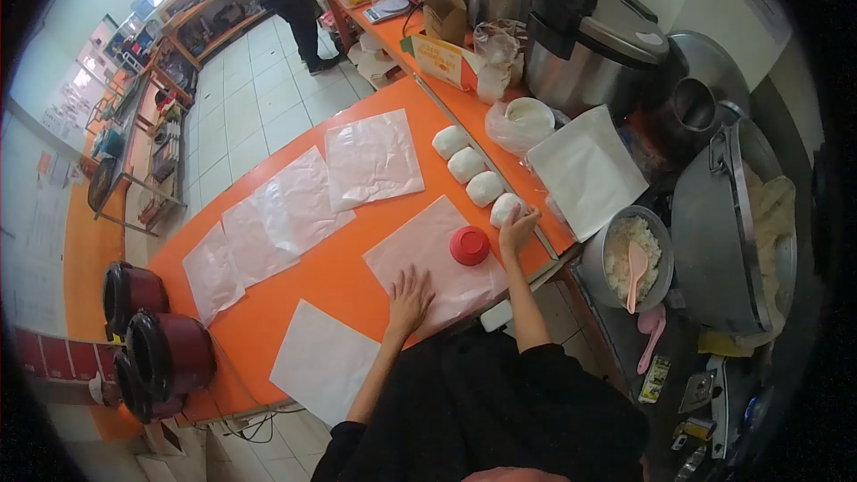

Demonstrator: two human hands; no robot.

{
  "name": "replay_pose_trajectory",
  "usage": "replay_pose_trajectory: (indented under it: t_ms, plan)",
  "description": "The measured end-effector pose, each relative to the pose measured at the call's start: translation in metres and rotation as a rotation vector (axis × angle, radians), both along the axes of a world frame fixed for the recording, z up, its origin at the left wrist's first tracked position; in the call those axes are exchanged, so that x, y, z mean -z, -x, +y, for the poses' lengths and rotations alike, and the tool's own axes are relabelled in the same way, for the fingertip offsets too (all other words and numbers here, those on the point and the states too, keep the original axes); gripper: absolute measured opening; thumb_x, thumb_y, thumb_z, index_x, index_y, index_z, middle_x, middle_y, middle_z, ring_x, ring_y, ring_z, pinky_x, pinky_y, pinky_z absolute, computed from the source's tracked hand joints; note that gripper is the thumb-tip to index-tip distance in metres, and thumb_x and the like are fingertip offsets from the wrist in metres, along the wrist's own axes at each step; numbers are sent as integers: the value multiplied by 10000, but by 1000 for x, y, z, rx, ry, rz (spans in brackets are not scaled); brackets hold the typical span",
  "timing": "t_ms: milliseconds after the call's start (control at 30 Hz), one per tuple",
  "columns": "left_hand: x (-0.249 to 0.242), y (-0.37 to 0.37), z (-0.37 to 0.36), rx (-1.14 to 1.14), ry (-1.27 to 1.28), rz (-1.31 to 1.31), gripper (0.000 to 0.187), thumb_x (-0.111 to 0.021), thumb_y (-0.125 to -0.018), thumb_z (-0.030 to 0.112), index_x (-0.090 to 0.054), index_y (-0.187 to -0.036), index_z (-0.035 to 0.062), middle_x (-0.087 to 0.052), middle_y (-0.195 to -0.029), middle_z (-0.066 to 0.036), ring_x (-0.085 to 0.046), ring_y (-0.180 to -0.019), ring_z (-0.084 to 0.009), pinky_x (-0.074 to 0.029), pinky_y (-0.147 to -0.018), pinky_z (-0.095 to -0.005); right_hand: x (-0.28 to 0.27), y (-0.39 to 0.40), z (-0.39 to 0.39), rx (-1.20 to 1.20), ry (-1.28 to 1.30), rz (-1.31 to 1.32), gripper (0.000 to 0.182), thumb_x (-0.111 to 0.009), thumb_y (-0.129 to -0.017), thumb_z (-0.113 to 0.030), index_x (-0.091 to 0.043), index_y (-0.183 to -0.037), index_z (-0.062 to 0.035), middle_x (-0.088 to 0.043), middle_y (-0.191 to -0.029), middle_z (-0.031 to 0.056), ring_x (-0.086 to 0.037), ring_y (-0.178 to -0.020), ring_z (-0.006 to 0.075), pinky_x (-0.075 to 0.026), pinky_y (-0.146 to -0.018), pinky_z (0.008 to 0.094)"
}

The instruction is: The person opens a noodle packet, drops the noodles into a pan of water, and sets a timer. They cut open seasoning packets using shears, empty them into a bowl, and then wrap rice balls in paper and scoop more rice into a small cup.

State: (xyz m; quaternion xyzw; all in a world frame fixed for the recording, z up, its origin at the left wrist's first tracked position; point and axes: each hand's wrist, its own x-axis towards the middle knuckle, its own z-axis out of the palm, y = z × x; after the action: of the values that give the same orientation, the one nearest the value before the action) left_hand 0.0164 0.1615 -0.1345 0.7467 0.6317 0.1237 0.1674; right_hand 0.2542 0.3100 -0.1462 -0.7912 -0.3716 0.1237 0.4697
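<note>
My left hand [411, 301] lies flat, fingers spread, on a sheet of white wrapping paper [406, 245] on the orange table. On the same sheet is a small red bowl [470, 245], seemingly upside down, just left of my right hand. My right hand [518, 230] has its fingers on the nearest white wrapped bundle [505, 209]. That bundle ends a row of several similar round bundles [466, 164] along the table's right edge. What is inside them is hidden.
More paper sheets [373, 161] lie across the table, with a loose one [323, 361] at the front. To the right are a paper stack [589, 170], a pot of rice [616, 295] with a pink paddle, and large cookers [594, 45]. Maroon pots [170, 353] stand left. A person [290, 0] is behind.
</note>
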Motion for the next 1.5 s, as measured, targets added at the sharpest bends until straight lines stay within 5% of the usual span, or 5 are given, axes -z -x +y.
replay_pose_trajectory:
  t_ms: [367, 633, 1067, 1300, 1500]
  plan:
    - [5, 36, 3, 62, -1, 145, 698, -521, -784, 531, -260, -1384, 288, -99, -1472, -100, -45, -1332, -403, -47, -1056, -541, 4, 23, 9, 65, 85, -306, 546, -497, -867, -348, -315, -1311, -87, -376, -1234, 276, -330, -1165, 435, -263, -946, 547]
    - [15, 117, -89, -737, 115, 146, 643, -487, -841, 472, -257, -1390, 230, -74, -1457, -192, -52, -1320, -440, -72, -1044, -553, -47, 73, -75, -847, 160, -491, 678, -698, -688, -248, -367, -1278, -203, -318, -1278, 232, -367, -1126, 439, -313, -949, 517]
    - [13, 154, -42, -344, -28, 115, 599, -478, -866, 418, -267, -1383, 203, -120, -1445, -190, -90, -1337, -370, -94, -1044, -553, -79, 94, -92, -773, 50, -422, 712, -754, -645, -231, -394, -1259, -194, -384, -1223, 170, -410, -1118, 350, -359, -936, 435]
    - [-75, 53, -9, 180, 316, -1369, 647, -552, -865, 201, -196, -1382, 48, -312, -1363, -178, -341, -1248, -299, -287, -1022, -405, -91, 110, -177, -727, -124, 1015, 553, -520, -883, -359, -283, -1305, -92, -386, -1213, 87, -384, -1163, 193, -368, -952, 354]
    - [-112, -44, -6, 324, 362, -1408, 1022, -790, -609, 415, -211, -1370, 55, -357, -1314, -140, -390, -1196, -258, -347, -989, -376, -120, 70, -201, -745, -333, 1274, 601, -487, -901, -359, -163, -1352, -131, -356, -1251, 87, -387, -1165, 193, -367, -965, 356]
